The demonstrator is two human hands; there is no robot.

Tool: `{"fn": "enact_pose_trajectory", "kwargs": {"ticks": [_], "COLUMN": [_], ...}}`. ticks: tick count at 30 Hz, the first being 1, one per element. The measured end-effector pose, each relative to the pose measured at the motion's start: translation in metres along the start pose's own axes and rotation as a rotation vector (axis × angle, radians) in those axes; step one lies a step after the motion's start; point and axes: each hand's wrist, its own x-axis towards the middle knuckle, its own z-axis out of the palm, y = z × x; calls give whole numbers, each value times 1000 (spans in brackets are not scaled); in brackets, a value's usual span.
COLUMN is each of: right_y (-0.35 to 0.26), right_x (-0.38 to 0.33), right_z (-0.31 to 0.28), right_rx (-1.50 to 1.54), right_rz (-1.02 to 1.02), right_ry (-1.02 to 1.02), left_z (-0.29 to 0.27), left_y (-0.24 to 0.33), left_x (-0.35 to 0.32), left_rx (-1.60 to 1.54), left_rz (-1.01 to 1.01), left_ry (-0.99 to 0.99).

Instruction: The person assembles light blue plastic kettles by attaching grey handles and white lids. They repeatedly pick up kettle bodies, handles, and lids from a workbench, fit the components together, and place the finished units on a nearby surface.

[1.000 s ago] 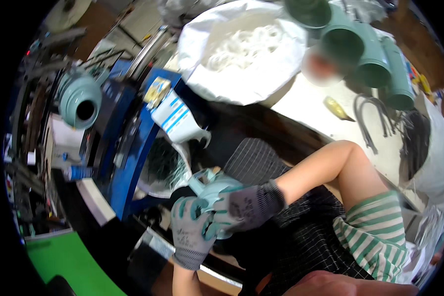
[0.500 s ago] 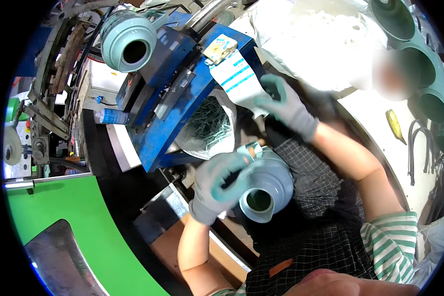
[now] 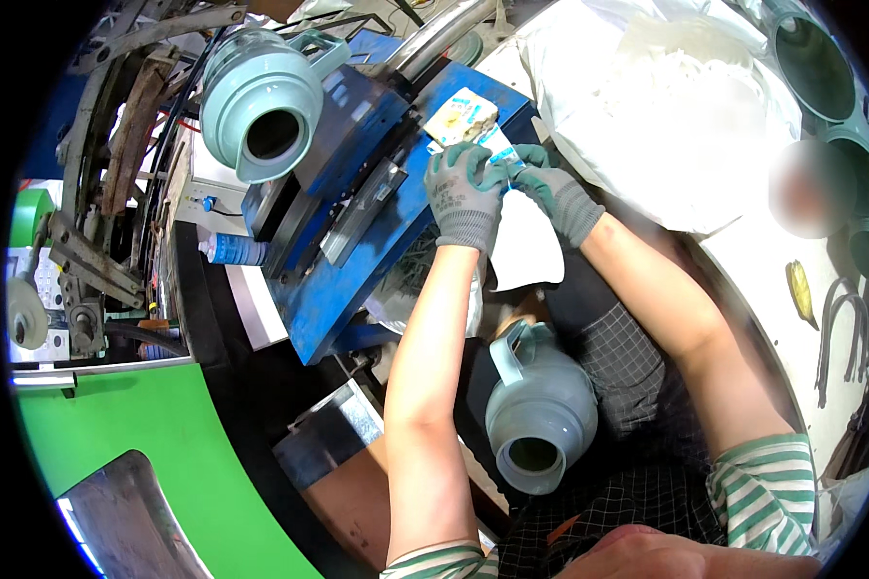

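Both gloved hands are together at the edge of the blue metal machine, on a sheet of labels whose white lower part hangs down below them. My left hand has its fingers curled in at the sheet's left side. My right hand pinches it from the right, fingertips close to the left ones. What lies exactly between the fingertips is hidden. Just above them is a small yellow and white pack on the machine. A grey-green plastic jug lies in my lap, its mouth toward me and its handle up, untouched by either hand.
Another such jug rests on the blue machine at upper left. A bag of screws hangs beneath, partly hidden by my left arm. A white bag and several jug bodies fill the right-hand table; a green panel stands left.
My left hand has left the jug in my lap and reached up to the label sheet. My right hand has closed on the sheet, which now hangs lower.
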Motion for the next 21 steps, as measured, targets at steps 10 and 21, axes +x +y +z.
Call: {"fn": "enact_pose_trajectory", "kwargs": {"ticks": [10, 21], "right_y": [-40, -89], "right_x": [-128, -353], "right_z": [-13, -71], "right_rx": [-344, -296], "right_rz": [-125, 671], "right_ry": [-11, -320], "left_z": [-73, -103], "left_y": [16, 157], "left_x": [-115, -274], "left_rx": [-667, -1105], "left_rz": [-234, -464], "left_ry": [289, 243]}}
